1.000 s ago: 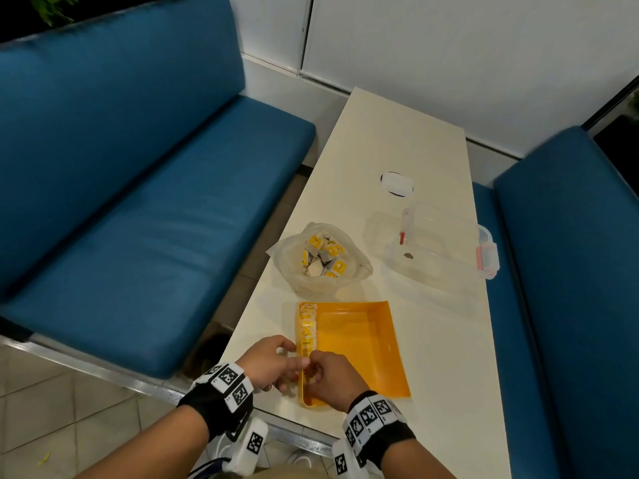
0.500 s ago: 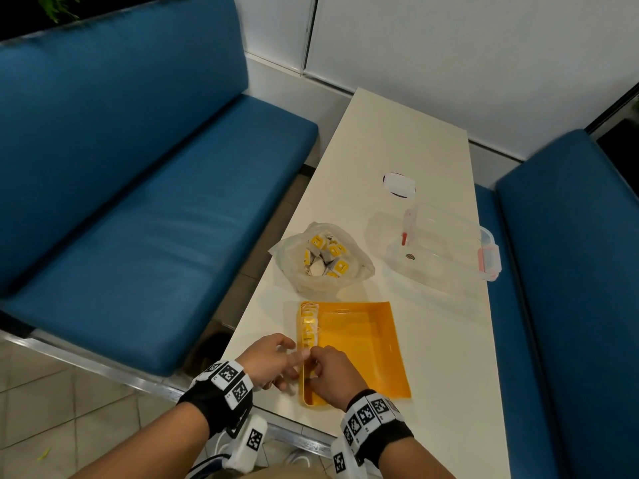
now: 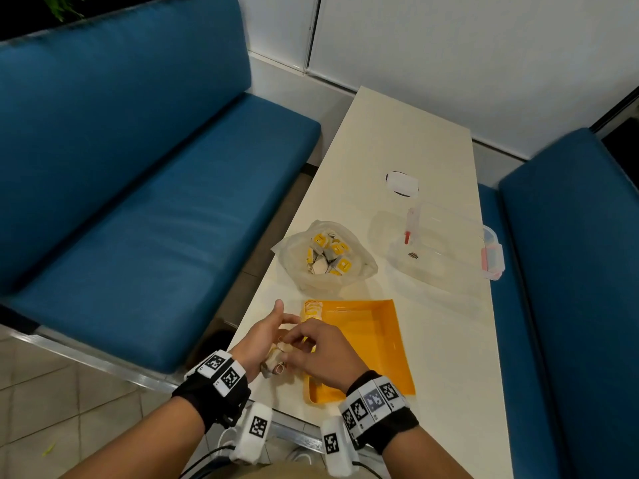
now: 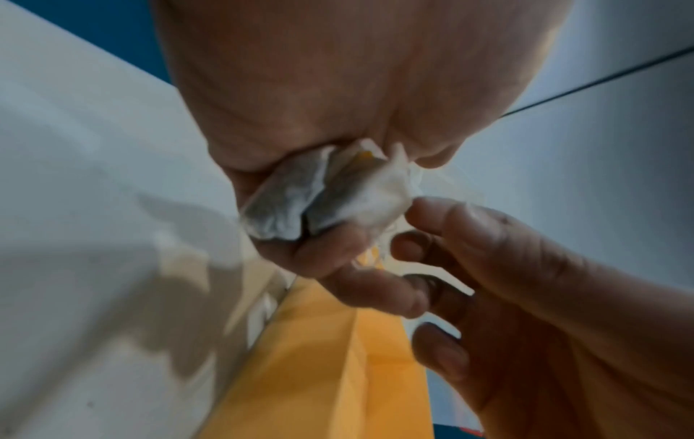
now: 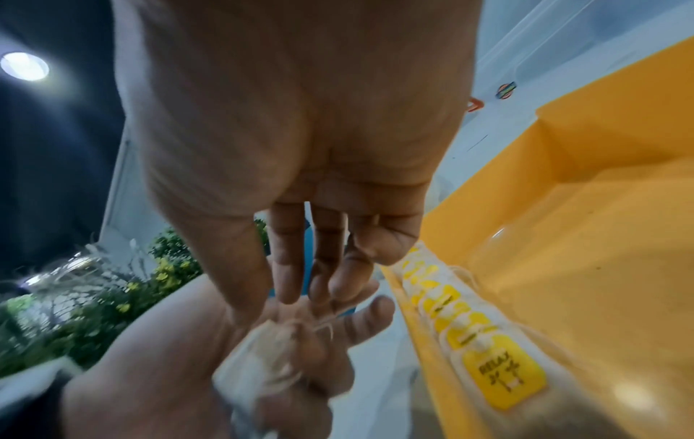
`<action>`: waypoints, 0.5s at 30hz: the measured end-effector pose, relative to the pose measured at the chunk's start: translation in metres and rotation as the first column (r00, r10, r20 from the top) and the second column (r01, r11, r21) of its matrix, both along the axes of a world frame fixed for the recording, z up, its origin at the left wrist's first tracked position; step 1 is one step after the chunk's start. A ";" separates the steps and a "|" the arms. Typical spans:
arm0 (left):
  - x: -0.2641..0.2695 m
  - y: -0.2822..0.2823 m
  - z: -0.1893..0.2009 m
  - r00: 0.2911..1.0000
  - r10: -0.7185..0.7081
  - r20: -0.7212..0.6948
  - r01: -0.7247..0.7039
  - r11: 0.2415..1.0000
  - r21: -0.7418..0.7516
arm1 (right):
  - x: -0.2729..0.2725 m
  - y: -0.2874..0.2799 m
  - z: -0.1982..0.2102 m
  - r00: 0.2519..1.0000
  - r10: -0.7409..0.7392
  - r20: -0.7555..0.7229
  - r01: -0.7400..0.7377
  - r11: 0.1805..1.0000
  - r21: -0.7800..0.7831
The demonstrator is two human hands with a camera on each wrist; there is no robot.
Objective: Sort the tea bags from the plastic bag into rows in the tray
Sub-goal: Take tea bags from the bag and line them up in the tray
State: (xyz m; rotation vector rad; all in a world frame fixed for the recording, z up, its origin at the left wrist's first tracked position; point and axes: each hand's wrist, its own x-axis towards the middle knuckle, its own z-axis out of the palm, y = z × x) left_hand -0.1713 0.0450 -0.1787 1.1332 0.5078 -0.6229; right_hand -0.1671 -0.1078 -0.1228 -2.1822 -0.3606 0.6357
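Observation:
An orange tray (image 3: 373, 344) lies on the table's near end. A row of tea bags (image 3: 312, 310) with yellow tags (image 5: 501, 375) lines its left wall. Beyond it sits the clear plastic bag (image 3: 297, 247) holding several tea bags (image 3: 328, 255). My left hand (image 3: 273, 340) hovers at the tray's near left edge and grips a small bunch of tea bags (image 4: 319, 193) in its curled fingers. My right hand (image 3: 294, 342) meets it from the right. Its thumb (image 4: 450, 225) and fingers pinch one tea bag of the bunch (image 5: 263, 353).
A clear lidded container (image 3: 446, 247) stands right of the plastic bag, and a small white object (image 3: 401, 183) lies farther back. Blue benches (image 3: 138, 219) flank the narrow cream table (image 3: 449, 357). The table's left edge runs just beside my left hand.
Both hands remain together at the tray's near left edge. The left thumb has lifted, and the bunch of tea bags now shows in the left palm.

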 end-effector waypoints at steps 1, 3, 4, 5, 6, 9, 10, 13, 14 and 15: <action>0.001 -0.001 0.001 0.999 0.035 -0.006 -0.035 0.999 0.005 | -0.002 0.003 0.000 1.000 0.017 0.013 -0.016 1.000 -0.013; 0.002 -0.003 0.002 0.995 0.093 -0.019 -0.093 0.996 0.003 | -0.004 0.007 -0.002 0.999 0.043 0.033 -0.041 0.998 -0.051; 0.003 -0.004 0.003 0.991 0.126 -0.033 -0.127 0.992 -0.015 | -0.004 0.008 -0.004 0.998 0.053 0.038 -0.051 0.996 -0.067; 0.004 -0.005 0.001 0.986 0.161 -0.053 -0.163 0.986 -0.032 | -0.005 0.009 -0.006 0.997 0.066 0.044 -0.063 0.995 -0.081; 0.005 -0.006 0.000 0.979 0.188 -0.078 -0.192 0.980 -0.045 | -0.005 0.010 -0.008 0.995 0.079 0.058 -0.073 0.993 -0.094; 0.008 -0.005 -0.002 0.969 0.218 -0.117 -0.220 0.975 -0.011 | -0.007 0.012 -0.008 0.988 0.094 0.120 -0.078 0.989 -0.128; 0.009 -0.006 -0.002 0.970 0.213 -0.120 -0.214 0.977 0.011 | -0.007 0.012 -0.008 0.987 0.090 0.135 -0.071 0.988 -0.134; 0.011 -0.007 0.002 0.969 0.203 -0.143 -0.209 0.977 -0.030 | -0.007 0.013 -0.010 0.987 0.056 0.149 -0.038 0.992 -0.124; 0.011 -0.007 0.004 0.969 0.193 -0.157 -0.206 0.976 -0.071 | -0.006 0.013 -0.011 0.989 0.037 0.145 -0.020 0.993 -0.118; 0.011 -0.007 0.005 0.970 0.175 -0.167 -0.194 0.976 -0.102 | -0.005 0.012 -0.013 0.990 0.015 0.142 0.002 0.993 -0.116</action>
